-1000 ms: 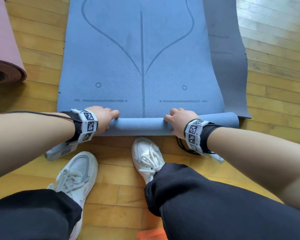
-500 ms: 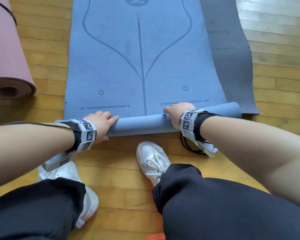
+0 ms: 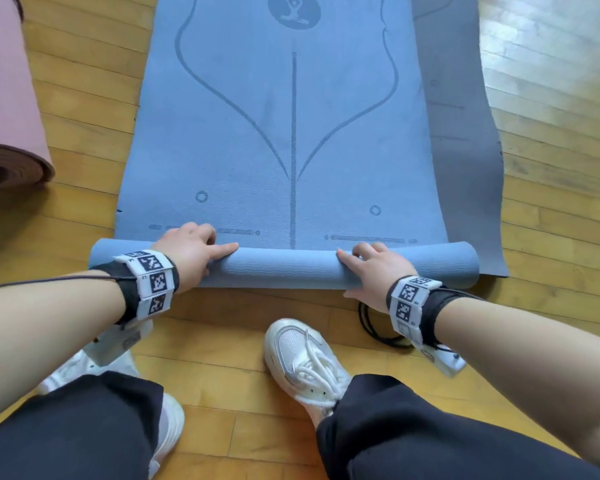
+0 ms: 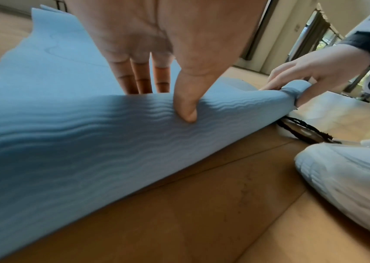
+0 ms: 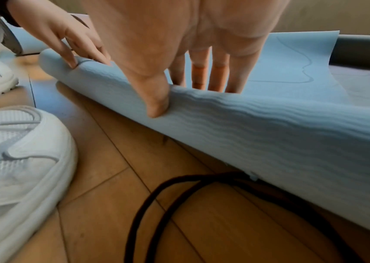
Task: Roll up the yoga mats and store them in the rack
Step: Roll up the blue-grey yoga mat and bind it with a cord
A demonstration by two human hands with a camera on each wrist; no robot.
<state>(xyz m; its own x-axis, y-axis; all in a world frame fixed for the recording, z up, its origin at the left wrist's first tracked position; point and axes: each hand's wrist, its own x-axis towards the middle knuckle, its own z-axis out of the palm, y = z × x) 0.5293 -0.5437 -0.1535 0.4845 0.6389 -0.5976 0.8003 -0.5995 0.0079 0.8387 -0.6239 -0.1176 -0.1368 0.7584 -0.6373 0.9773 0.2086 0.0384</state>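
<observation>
A blue yoga mat (image 3: 291, 133) lies flat on the wooden floor, with its near end wound into a roll (image 3: 284, 268). My left hand (image 3: 191, 251) holds the roll's left part, fingers over the top and thumb pressing its near side (image 4: 186, 106). My right hand (image 3: 371, 265) holds the right part the same way, its thumb (image 5: 157, 106) dented into the foam. In the left wrist view the roll (image 4: 89, 133) fills the left half. The right wrist view shows the roll (image 5: 269, 128) running to the right. No rack is in view.
A pink rolled mat (image 3: 4, 98) lies at the far left. A grey mat (image 3: 465, 133) sticks out from under the blue one on the right. A black cord (image 3: 371, 323) is looped on the floor below my right wrist. My white shoes (image 3: 305, 362) stand just behind the roll.
The roll has moved forward along the mat and grown a little thicker. Both hands went with it, and my left foot has drawn back.
</observation>
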